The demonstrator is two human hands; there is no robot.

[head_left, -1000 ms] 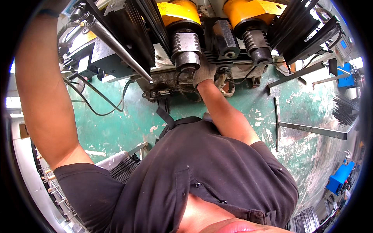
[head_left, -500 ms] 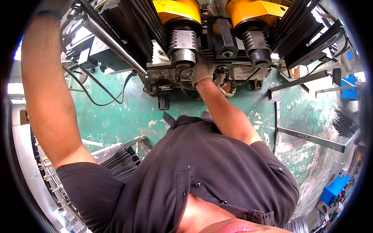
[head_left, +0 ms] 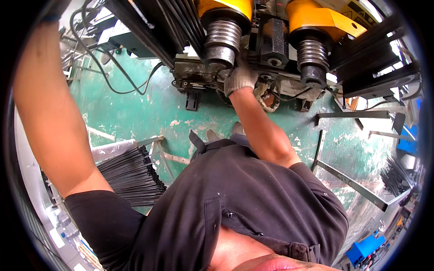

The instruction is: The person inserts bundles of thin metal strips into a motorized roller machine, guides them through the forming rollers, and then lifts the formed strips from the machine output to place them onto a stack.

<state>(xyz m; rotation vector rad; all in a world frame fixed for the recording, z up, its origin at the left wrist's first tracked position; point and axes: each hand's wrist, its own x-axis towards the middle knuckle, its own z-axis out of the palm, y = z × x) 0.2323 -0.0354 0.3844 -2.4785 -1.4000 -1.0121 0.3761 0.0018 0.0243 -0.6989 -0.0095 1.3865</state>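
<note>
My right hand (head_left: 242,77), in a pale knitted glove, reaches in beside a ridged metal cylinder (head_left: 222,43) under the left yellow machine head (head_left: 226,8). The machine parts hide its fingers, so I cannot tell whether it grips anything. A dark six-sided block (head_left: 273,40) sits just to the right of it. My left arm stretches up to the far left. Only a dim part of my left hand (head_left: 56,7) shows past a dark wristband, at the picture's edge, and its fingers cannot be made out.
A second yellow head (head_left: 318,20) with its ridged cylinder (head_left: 313,56) stands to the right. Long black bars (head_left: 185,27) slant beside the left head. A rack of thin black rods (head_left: 131,176) is at my left. Metal frames (head_left: 352,183) stand right, and cables (head_left: 120,90) hang left.
The view has shifted, bringing more of the rod rack into sight. The silver spring-like rod at upper left no longer shows. The cylinders' notched sides now appear as even rings. My right hand stays beside the left cylinder.
</note>
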